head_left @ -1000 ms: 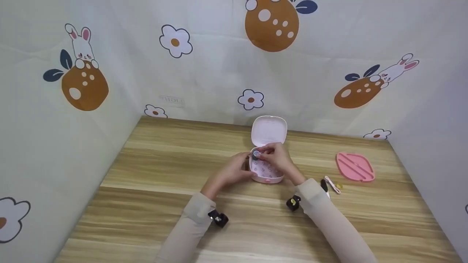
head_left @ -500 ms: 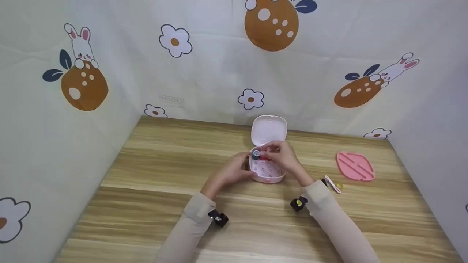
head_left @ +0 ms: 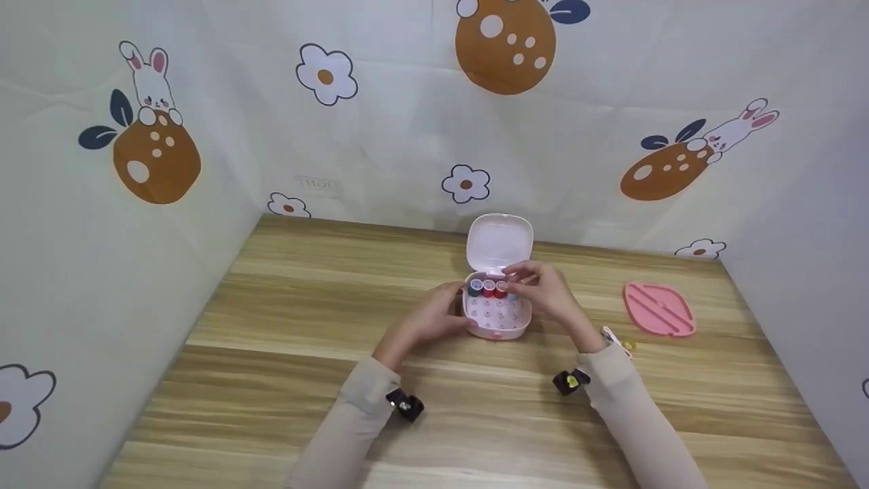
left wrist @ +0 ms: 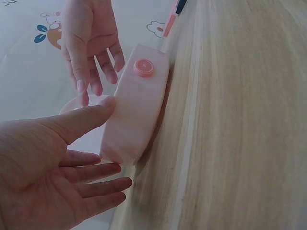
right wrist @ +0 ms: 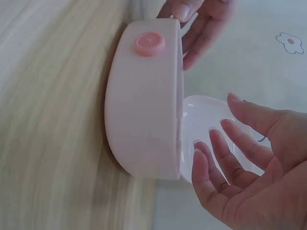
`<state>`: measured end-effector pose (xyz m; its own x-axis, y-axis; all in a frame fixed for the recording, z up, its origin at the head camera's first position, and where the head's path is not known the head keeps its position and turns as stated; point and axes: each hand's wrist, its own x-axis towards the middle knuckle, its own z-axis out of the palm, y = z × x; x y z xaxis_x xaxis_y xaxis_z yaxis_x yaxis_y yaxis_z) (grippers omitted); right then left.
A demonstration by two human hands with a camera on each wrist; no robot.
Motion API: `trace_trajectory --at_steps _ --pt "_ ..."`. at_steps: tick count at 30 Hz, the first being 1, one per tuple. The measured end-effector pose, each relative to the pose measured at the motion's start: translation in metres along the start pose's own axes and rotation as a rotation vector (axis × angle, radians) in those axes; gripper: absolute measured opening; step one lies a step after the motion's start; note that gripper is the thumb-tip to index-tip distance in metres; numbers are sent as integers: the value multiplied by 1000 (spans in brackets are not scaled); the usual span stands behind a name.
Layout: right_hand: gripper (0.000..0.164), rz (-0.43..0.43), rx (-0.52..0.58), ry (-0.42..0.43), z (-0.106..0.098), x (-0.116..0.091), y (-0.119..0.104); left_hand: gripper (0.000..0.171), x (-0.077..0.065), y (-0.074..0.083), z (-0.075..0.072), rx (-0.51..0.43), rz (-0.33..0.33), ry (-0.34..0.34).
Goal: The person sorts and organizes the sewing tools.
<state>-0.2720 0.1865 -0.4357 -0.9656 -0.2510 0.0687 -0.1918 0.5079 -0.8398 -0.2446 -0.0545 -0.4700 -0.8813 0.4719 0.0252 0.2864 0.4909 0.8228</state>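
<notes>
A small pale pink case [head_left: 497, 333] with a round pink button on its front stands on the table, its lid [head_left: 500, 242] tipped back. My left hand [head_left: 434, 314] holds the case's left side, thumb at the near corner rim and fingers along the side. Along the back inside the case sit three thread spools with pale ends: a dark green one [head_left: 474, 288] at the left, then a red one [head_left: 488, 290] and another red one [head_left: 501, 291]. Over the case's right back part is my right hand [head_left: 548, 292], its fingers spread and nothing between them in the right wrist view [right wrist: 254, 167].
To the right lies a pink diamond-shaped tray [head_left: 660, 309] with slanted bars. Between it and my right sleeve are a small white and pink item [head_left: 616, 341] and a yellow piece [head_left: 630, 346]. A printed cloth [head_left: 387, 136] hangs behind the table.
My right hand has drawn back rightward from the case's left back corner, uncovering the green spool and then the red ones. My left hand has stayed on the case.
</notes>
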Motion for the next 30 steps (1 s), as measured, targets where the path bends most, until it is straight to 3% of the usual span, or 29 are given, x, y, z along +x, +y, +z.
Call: trace_trajectory --at_steps 7,30 --pt "29 9 -37 -4 -12 -6 3 72 0 0 -1 -5 -23 -7" --pt "32 -6 -125 95 -42 -21 12 78 -1 3 0 18 -78 -8"
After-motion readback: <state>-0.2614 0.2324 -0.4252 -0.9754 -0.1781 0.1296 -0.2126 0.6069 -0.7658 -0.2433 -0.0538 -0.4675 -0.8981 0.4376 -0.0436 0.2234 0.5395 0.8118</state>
